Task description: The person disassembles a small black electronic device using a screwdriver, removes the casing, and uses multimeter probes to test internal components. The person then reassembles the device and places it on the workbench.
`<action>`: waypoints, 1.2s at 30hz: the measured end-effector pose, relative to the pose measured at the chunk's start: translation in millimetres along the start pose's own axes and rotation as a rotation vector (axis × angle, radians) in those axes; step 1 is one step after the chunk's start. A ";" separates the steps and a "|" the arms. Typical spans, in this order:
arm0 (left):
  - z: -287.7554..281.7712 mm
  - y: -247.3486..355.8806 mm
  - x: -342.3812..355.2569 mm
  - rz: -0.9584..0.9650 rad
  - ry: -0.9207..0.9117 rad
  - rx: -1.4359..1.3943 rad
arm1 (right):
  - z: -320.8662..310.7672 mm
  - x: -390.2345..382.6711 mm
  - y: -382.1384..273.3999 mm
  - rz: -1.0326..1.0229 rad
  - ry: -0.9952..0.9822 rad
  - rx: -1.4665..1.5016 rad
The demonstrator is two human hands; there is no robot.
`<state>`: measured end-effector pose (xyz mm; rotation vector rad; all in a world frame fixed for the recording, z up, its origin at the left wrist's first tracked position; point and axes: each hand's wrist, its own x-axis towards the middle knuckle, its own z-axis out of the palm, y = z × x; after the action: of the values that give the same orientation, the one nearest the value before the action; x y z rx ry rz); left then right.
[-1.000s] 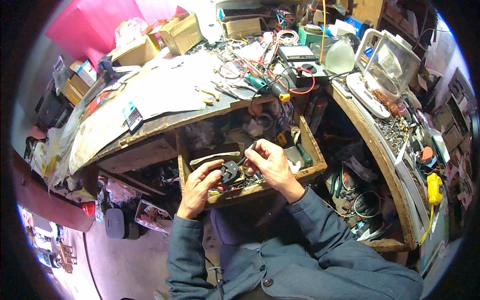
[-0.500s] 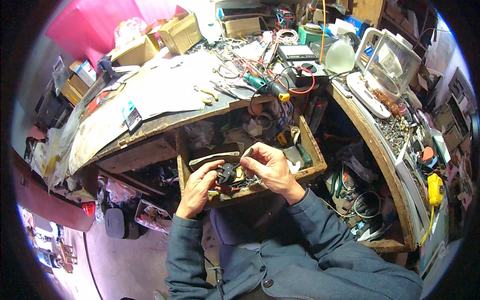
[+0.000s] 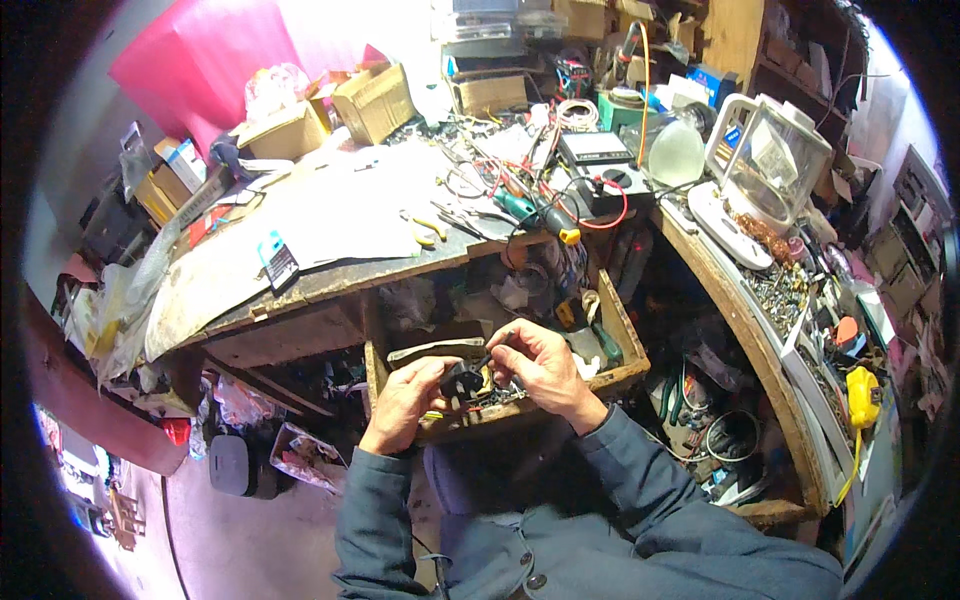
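Everything slides lower in my view, bench [image 3: 400, 262] and all. Left hand [image 3: 408, 398]: I've got thumb and fingers clamped on a black plug [image 3: 463, 380], out over the near part of the open drawer [image 3: 625, 372]. Right hand [image 3: 548, 375]: tips together, pinching a slim dark piece [image 3: 511, 337]. And watch the line: that piece slants from two o'clock down to eight, with the plug at eight o'clock of it, close. Touching? I can't tell. Plug's own long axis? Blurred. Nearer hand: left, gripping it.
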<state>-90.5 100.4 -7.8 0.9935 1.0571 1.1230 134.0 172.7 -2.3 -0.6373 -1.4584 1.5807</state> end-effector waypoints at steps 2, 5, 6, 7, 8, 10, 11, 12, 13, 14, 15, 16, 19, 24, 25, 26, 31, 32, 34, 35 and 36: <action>4.6 1.7 0.4 -0.017 -0.018 0.016 | 0.1 3.5 1.2 -0.007 -0.027 -0.020; 7.8 0.8 5.9 0.033 -0.095 0.072 | 6.6 10.4 0.0 -0.029 -0.079 -0.087; 7.0 0.9 5.6 0.057 -0.074 0.059 | 8.7 11.9 -0.5 -0.019 -0.088 -0.097; 5.9 -0.1 5.8 0.079 -0.053 0.047 | 10.4 13.7 -1.3 -0.009 -0.095 -0.106; 4.6 -2.7 6.0 0.099 -0.033 0.032 | 12.4 14.9 -1.2 -0.016 -0.077 -0.113; -1.5 -8.8 12.9 0.283 0.151 0.112 | 14.7 19.9 -1.9 -0.032 -0.038 -0.124; -5.9 -16.9 8.9 0.356 0.258 0.148 | 13.3 25.6 3.7 -0.142 -0.018 -0.211; 2.8 -1.3 3.5 0.238 0.164 -0.167 | 3.4 28.2 -1.4 -0.167 0.005 -0.323; 4.5 -0.3 6.8 0.262 0.250 -0.214 | -8.8 31.6 -8.4 -0.191 0.026 -0.435; 5.4 -0.7 6.7 0.282 0.295 -0.276 | -20.8 35.3 -14.8 -0.227 0.076 -0.494; 5.9 -0.2 6.2 0.301 0.337 -0.339 | -33.8 36.9 -22.0 -0.266 0.128 -0.557; 4.1 0.6 7.9 0.296 0.367 -0.353 | -48.2 37.4 -27.4 -0.201 0.139 -0.566; -0.6 -0.3 8.7 0.291 0.371 -0.441 | -85.3 38.4 -41.1 -0.029 0.160 -0.670; -9.2 0.4 8.2 0.239 0.430 -0.547 | -105.8 32.7 -38.7 -0.078 -0.035 -1.053; -9.2 -0.5 9.3 0.231 0.424 -0.562 | -106.8 31.9 -36.8 -0.066 -0.083 -1.101; -10.0 0.0 10.7 0.224 0.417 -0.575 | -104.7 31.9 -34.3 -0.092 -0.113 -1.216; -11.4 -1.6 7.7 0.204 0.437 -0.534 | -88.4 33.0 -20.8 -0.044 -0.456 -1.532; -14.2 -4.1 10.7 0.193 0.398 -0.554 | -83.0 28.3 -21.4 -0.021 -0.464 -1.655; -12.9 -0.9 11.3 0.189 0.373 -0.545 | -87.3 24.1 -7.4 -0.044 -0.473 -1.851; -8.8 -1.3 12.1 0.175 0.360 -0.545 | -88.5 21.4 -7.1 -0.037 -0.458 -1.872; -6.9 1.0 11.2 0.161 0.387 -0.535 | -88.2 21.2 -5.8 -0.072 -0.474 -1.876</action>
<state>-96.1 112.2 -9.9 0.4472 0.9069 1.6681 198.5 236.4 -8.9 -1.1271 -3.0457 -0.2257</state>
